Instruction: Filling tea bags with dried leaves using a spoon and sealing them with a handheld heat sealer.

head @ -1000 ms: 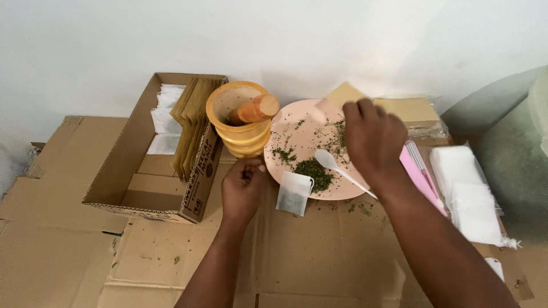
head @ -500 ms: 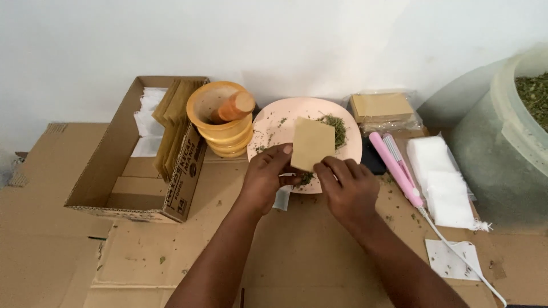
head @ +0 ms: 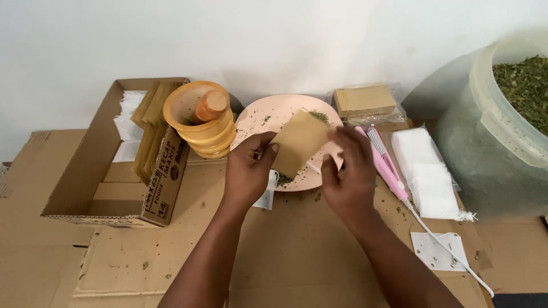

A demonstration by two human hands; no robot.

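Surface: we are working over flattened cardboard point(head: 297, 251) against a white wall point(head: 274, 40).
Left hand point(head: 248, 171): we are pinching a tan paper pouch point(head: 298, 144).
Right hand point(head: 348, 177): we are gripping the pouch's other edge, fingers curled.

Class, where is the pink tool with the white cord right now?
The pink tool lies on the cardboard, right of the plate, beside the right hand.

Flattened cardboard point(head: 297, 256) covers the floor; on it lie an open box point(head: 85, 188), pink plate point(head: 268, 117), white sachets point(head: 425, 171), pink sealer point(head: 385, 162), big tub point(head: 491, 148)
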